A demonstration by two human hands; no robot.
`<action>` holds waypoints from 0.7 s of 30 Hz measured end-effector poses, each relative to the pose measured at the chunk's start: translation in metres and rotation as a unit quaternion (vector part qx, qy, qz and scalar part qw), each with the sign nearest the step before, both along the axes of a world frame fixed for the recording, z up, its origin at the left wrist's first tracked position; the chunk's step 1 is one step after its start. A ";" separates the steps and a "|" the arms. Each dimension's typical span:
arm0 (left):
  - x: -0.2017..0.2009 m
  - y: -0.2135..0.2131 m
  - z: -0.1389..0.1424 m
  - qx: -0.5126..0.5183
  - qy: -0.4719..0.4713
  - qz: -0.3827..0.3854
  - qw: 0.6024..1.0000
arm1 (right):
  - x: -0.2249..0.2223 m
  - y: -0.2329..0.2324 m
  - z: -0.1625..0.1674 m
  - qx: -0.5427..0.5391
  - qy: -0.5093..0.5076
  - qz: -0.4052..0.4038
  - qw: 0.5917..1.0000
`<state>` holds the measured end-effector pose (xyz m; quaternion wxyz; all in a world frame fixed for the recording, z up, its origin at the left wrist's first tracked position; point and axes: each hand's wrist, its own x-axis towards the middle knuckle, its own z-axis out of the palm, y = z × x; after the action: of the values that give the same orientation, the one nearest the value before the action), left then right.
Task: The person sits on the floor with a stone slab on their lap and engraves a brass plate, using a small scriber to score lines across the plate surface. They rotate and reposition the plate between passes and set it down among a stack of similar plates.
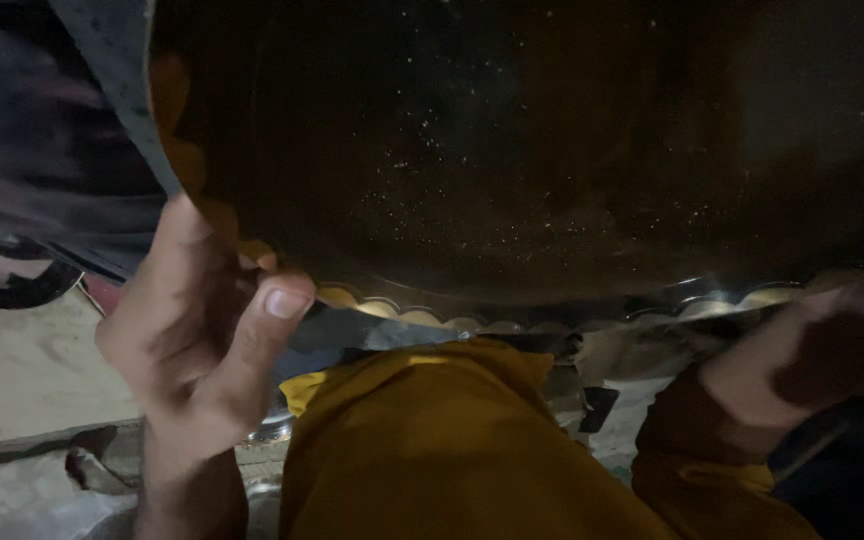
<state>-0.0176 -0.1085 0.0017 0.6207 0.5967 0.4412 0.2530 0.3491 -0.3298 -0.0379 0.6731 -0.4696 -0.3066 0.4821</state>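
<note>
A large shiny metal tray (512,150) with a scalloped rim fills the upper part of the head view, its dark surface dotted with fine specks. My left hand (197,335) grips its left rim, thumb pressed on the edge. My right hand (832,345) holds the right rim, partly blurred and in shadow. A yellow cloth-covered knee or sleeve (442,450) lies below the tray between my hands.
A pale concrete floor (22,365) shows at lower left, with a dark curved object (12,285) on it. Metal vessels (272,430) glint under my left hand. The scene is dim.
</note>
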 end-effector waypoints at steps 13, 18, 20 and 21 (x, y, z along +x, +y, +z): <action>-0.040 0.000 0.011 0.156 0.088 0.178 0.968 | -0.018 0.038 0.004 -0.043 0.010 0.062 0.997; -0.156 -0.018 -0.017 0.229 0.214 0.301 0.901 | -0.014 0.052 0.011 -0.041 0.029 0.101 0.994; -0.210 -0.046 -0.028 0.237 0.298 0.323 0.866 | -0.004 0.052 0.013 -0.038 0.024 0.103 0.994; -0.236 -0.059 -0.033 0.228 0.350 0.324 0.849 | 0.001 0.051 0.012 -0.035 0.026 0.104 0.994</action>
<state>-0.2538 -0.1679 -0.0316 0.1549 0.5938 0.7273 0.3074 0.3500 -0.2791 -0.0260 0.6100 -0.4462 -0.3191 0.5719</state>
